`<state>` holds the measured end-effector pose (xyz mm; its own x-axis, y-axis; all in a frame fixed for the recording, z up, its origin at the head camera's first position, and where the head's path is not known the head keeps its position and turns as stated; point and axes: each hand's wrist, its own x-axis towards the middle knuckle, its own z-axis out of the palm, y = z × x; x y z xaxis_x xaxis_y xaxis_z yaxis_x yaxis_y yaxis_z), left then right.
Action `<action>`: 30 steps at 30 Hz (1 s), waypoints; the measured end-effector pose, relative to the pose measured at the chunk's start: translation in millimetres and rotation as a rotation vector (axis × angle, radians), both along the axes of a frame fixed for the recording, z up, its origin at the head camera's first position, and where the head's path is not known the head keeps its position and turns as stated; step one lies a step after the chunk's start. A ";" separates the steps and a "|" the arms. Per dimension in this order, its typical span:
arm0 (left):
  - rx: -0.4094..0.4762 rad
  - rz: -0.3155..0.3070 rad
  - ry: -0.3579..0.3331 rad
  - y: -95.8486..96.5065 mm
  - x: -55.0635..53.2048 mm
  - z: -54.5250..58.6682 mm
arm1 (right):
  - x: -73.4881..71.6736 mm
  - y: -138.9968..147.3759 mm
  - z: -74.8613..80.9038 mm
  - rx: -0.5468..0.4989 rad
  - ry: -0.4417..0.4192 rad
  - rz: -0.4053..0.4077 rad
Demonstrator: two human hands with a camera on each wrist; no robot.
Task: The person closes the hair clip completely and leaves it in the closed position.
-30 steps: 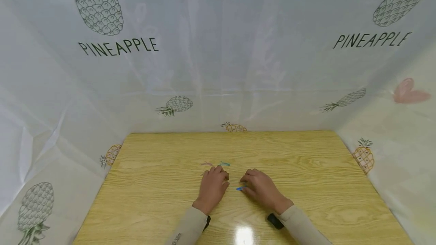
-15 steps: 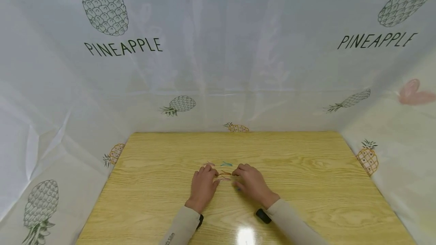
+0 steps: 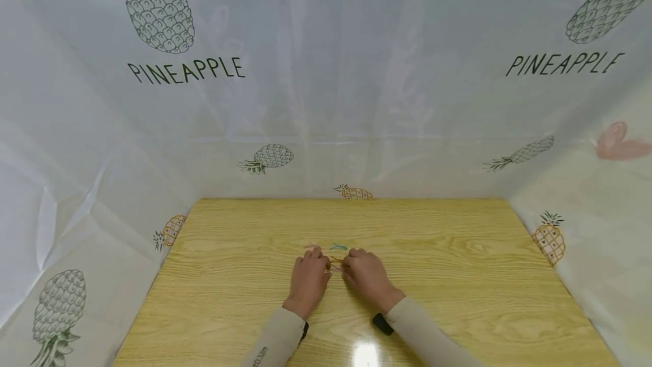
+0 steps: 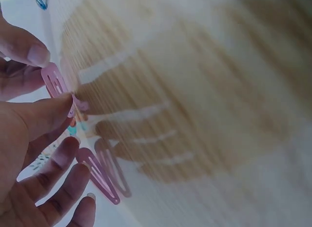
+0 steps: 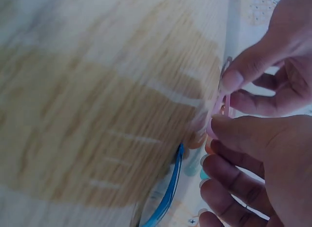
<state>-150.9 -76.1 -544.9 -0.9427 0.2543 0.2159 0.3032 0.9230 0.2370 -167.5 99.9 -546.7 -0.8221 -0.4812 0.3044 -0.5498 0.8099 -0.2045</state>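
A pink snap hair clip [image 4: 54,80] is held between my two hands close over the wooden table. Pinching one end is my left hand [image 3: 308,279], its thumb [image 4: 56,110] bent against the clip. At the other end my right hand [image 3: 369,276] pinches with thumb [image 5: 229,127] and forefinger. A second pink hair clip [image 4: 100,178] lies by the left fingers. Beside the right hand rests a blue hair clip [image 5: 168,195], hidden in the head view. Just beyond the fingers lies an orange hair clip [image 3: 336,260].
Farther back on the table [image 3: 229,299] lie a teal hair clip [image 3: 338,246] and another pink piece partly behind the left fingers. A pineapple-print sheet [image 3: 326,101] hangs behind the table and along its sides.
Both hands have come together over the small pink clip. My right hand has moved left and away from the blue clip it pinched a second ago.
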 end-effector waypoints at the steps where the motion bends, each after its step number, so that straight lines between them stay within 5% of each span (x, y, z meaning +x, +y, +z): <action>1: -0.010 0.001 -0.001 1.2 -0.5 0.1 | 0.0 -0.9 -0.4 -0.003 -0.005 -0.007; 12: -0.054 -0.002 0.016 6.8 -1.8 -2.7 | 1.0 -8.5 1.3 -0.017 0.005 -0.034; 18: -0.021 0.018 0.084 2.2 4.8 -3.3 | 6.4 -4.7 8.0 -0.049 -0.022 -0.024; 30: 0.033 -0.043 0.133 -4.0 17.7 9.8 | 16.3 0.8 19.7 -0.104 0.004 0.004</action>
